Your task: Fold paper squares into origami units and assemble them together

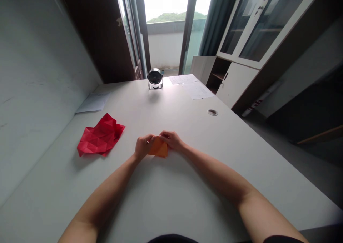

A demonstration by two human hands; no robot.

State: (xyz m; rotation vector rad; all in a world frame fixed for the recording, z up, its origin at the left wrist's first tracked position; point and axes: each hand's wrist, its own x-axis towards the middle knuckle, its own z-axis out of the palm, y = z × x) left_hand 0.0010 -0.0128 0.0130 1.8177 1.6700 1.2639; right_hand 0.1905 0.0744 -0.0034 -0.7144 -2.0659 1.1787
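A small folded piece of orange paper [158, 148] is held between my two hands near the middle of the white table. My left hand [144, 145] pinches its upper left side, thumb toward the top edge. On the upper right corner, my right hand [171, 139] has its fingers closed, the thumb and fingertips meeting at the top edge. Layers show at the paper's lower right corner. Left of my hands lies a creased sheet of red paper [101, 135], partly opened out and raised in ridges.
The white table [171, 203] meets a wall on the left. A small round fan-like device [155, 78] stands at the far edge. White papers [197, 90] lie at the far right, another sheet [93, 102] at the far left. A round cable hole [212, 112] is on the right.
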